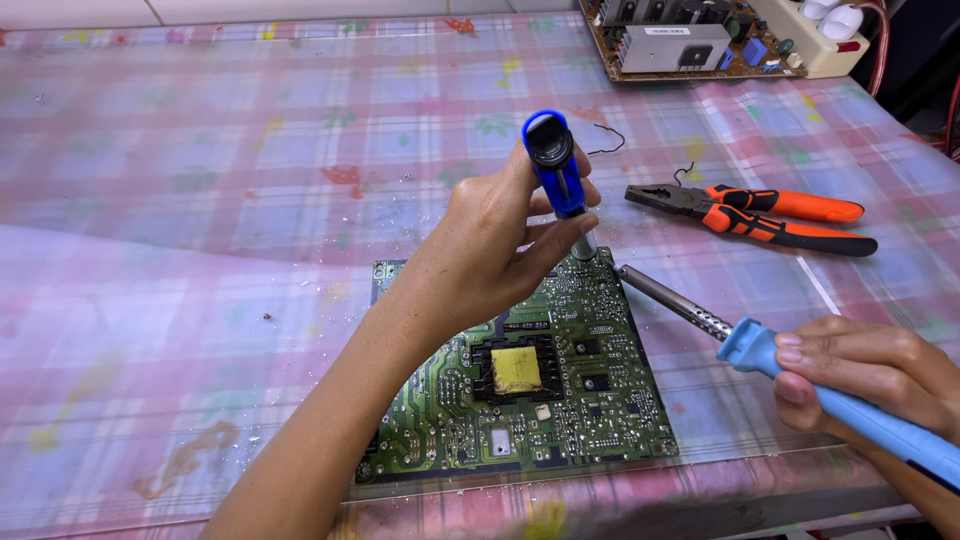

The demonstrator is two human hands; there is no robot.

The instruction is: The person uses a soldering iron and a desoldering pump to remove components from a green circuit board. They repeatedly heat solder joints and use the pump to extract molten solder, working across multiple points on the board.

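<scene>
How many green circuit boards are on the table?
2. One green circuit board lies flat by the near edge, under the left hand holding a blue desoldering pump. A second board sits at the far edge, partly cut off by the picture's top.

Orange-handled pliers [770,215], second circuit board [680,40], checked tablecloth [200,200].

A: Entry on the person's body only. What was in view?

B: Two bare arms. The left hand [480,250] and its forearm ran in from the bottom edge; the right hand [865,375] came in at the lower right corner.

A: Anything worn?

B: No sleeves showed on either arm, no gloves, rings or watch. Nails were short and plain.
</scene>
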